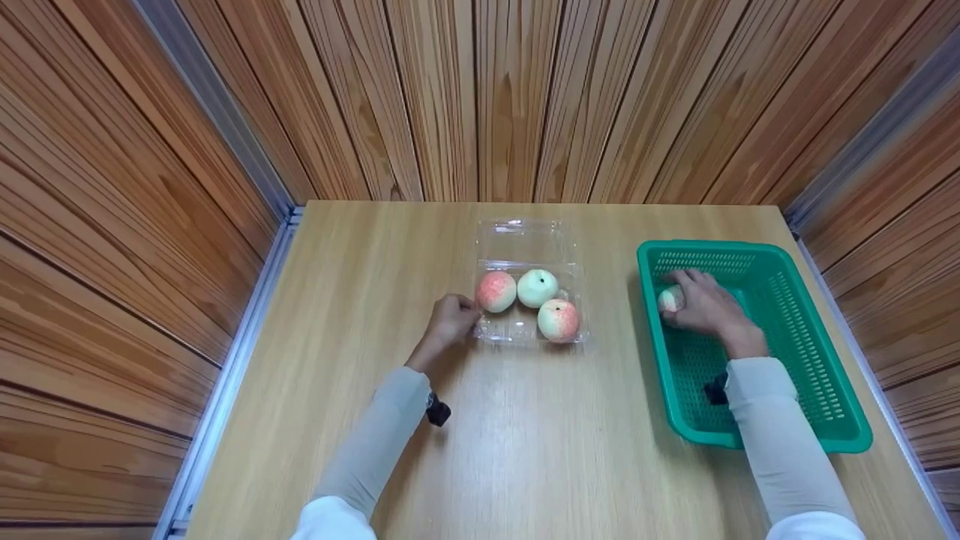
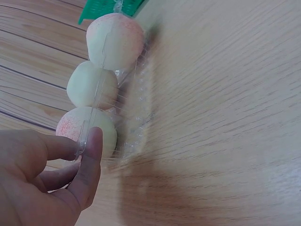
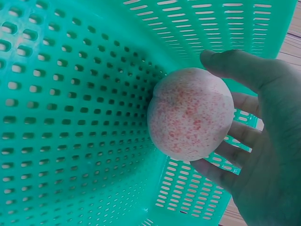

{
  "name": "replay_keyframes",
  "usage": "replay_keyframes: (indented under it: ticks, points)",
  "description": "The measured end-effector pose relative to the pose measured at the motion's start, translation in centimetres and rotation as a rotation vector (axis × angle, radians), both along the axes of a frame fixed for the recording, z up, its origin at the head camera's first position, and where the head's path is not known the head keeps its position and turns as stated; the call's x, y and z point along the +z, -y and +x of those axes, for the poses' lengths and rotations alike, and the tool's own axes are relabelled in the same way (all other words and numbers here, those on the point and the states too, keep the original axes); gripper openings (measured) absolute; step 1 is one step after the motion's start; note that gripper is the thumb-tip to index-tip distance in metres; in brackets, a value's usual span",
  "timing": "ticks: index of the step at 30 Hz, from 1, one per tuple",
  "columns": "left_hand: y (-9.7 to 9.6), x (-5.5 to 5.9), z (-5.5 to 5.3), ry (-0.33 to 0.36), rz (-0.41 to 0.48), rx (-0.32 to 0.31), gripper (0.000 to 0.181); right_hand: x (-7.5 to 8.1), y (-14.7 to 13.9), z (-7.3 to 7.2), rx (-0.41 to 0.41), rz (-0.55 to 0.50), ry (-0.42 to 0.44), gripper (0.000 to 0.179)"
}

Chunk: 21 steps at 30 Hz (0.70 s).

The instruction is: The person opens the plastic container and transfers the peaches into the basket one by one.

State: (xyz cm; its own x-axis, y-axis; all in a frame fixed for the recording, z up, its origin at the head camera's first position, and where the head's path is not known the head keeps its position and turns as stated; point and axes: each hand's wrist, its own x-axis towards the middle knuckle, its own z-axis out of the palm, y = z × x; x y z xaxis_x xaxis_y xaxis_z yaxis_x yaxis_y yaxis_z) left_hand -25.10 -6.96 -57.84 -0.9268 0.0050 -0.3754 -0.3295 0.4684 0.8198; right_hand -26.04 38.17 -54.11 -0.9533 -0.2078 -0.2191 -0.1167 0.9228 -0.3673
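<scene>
My left hand (image 1: 450, 321) pinches the near left rim of a clear plastic clamshell box (image 1: 517, 330) between thumb and fingers, its lid folded back away from me. Three pale peaches with pink blush sit in the box: a redder peach (image 1: 496, 291) at left, a whiter peach (image 1: 537, 288) in the middle and a blushed peach (image 1: 559, 320) at front right. Inside the green basket (image 1: 705, 262), my right hand (image 1: 709, 306) holds another peach (image 3: 190, 113), thumb over one side and fingers round the other, close to the basket's left wall.
The basket stands at the right of the wooden table (image 1: 360, 300), its slotted walls rising around my right hand. Wood-panelled walls (image 1: 480, 97) enclose the table at the back and sides. Metal rails (image 1: 247, 315) run along the table's side edges.
</scene>
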Motion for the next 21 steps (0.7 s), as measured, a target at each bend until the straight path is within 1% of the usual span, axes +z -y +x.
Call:
replay_keyframes:
  ticks: [8, 15, 21]
  points:
    - [0.0, 0.1, 0.0, 0.026, 0.014, 0.005, 0.015, 0.4, 0.3, 0.0, -0.003, 0.008, -0.020, 0.063]
    - [0.1, -0.1, 0.2, -0.062, 0.036, -0.006, 0.016, 0.7, 0.3, 0.1, 0.014, 0.027, -0.057, 0.061]
    - [0.1, -0.1, 0.3, -0.055, 0.060, 0.001, 0.016, 1.3, 0.3, 0.1, 0.008, 0.011, -0.047, 0.063]
